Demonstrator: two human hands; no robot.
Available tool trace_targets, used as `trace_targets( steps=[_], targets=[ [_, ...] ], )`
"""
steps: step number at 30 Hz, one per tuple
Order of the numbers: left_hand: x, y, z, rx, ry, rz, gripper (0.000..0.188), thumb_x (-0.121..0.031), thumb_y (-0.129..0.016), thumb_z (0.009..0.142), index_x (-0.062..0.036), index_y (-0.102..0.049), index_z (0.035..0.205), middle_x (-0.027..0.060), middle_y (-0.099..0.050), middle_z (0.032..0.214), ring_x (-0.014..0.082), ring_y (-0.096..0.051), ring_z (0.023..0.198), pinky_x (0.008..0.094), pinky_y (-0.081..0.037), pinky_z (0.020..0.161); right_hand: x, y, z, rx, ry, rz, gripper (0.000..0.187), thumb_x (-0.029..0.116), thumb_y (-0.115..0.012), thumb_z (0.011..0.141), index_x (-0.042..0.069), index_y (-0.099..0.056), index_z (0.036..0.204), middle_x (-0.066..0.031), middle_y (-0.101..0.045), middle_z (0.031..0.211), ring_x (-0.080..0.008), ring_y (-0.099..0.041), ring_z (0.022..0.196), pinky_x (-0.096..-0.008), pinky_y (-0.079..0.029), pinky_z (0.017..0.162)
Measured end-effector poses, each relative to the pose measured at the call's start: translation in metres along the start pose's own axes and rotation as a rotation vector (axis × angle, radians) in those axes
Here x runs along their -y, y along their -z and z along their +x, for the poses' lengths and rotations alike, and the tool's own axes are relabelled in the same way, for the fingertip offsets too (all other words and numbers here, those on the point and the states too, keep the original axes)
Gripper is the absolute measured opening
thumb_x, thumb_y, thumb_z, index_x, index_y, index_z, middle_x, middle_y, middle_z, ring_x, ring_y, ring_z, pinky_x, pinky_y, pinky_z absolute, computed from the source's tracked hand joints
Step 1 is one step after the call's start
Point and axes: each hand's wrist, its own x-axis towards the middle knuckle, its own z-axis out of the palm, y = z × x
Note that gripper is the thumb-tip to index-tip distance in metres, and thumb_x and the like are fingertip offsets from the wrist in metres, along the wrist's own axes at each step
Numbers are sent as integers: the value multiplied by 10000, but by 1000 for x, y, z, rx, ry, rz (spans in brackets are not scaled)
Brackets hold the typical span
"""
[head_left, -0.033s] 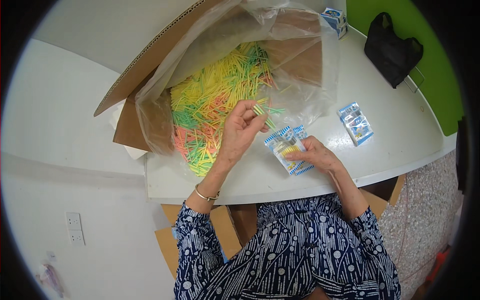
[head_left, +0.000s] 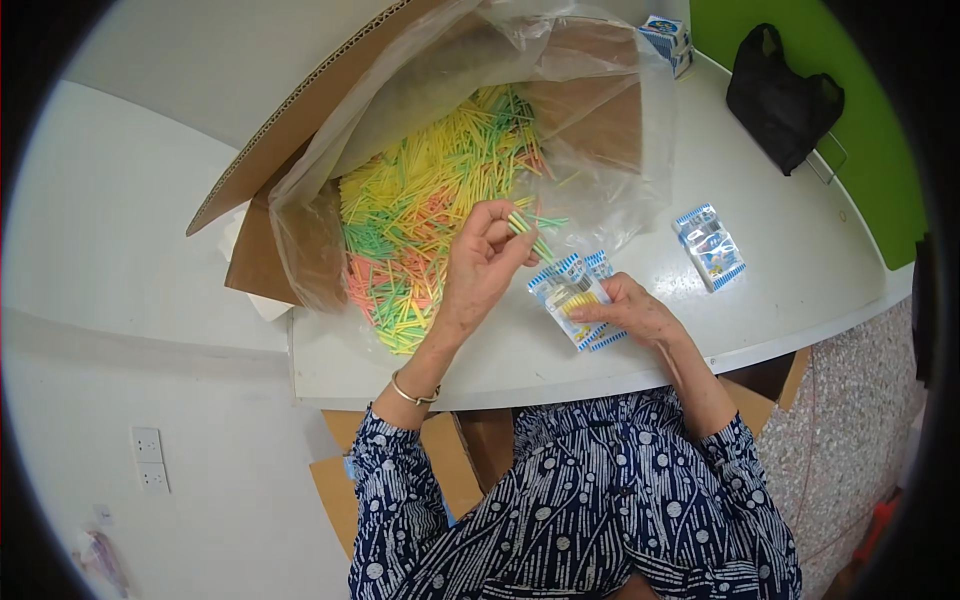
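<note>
1. The left hand (head_left: 480, 265) was raised above the near edge of the white table (head_left: 800, 250), its fingers curled together and pinching a few thin sticks (head_left: 530, 232) between thumb and fingertips.
2. The right hand (head_left: 640, 312) lay on the table just right of the left hand, fingers bent and pressed onto a small clear packet (head_left: 572, 295) with blue and white striped edges; yellow sticks showed inside the packet.
3. The pinched sticks pointed down toward the far end of the packet, just above it.
4. To the far left, an open cardboard box (head_left: 270, 180) lined with a clear plastic bag (head_left: 600, 190) held a heap of yellow, green, orange and pink sticks (head_left: 420, 220).
5. A second packet (head_left: 710, 245) lay alone on the table to the right, well apart from the hands.
6. A black bag (head_left: 785, 95) sat at the far right, by a green wall (head_left: 880, 130).
</note>
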Motion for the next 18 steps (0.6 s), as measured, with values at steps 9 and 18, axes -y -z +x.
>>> trace_targets(
  steps=[9,18],
  targets=[
    [-13,-12,-13,-13,-109,7,325,22,-553,879,-24,-408,1166,52,-615,853,97,-590,788,241,-514,707,1,3,-1,44,6,21,263,152,-758,753,-17,-686,941,-20,-675,848,-59,-599,750,-200,-471,681],
    [12,-15,-24,58,20,77,256,-24,-555,888,-4,-482,1133,65,-637,903,93,-567,795,259,-475,738,-3,3,-1,41,40,-10,273,163,-767,744,-20,-683,927,-23,-669,836,-64,-592,740,-207,-468,673]
  ],
)
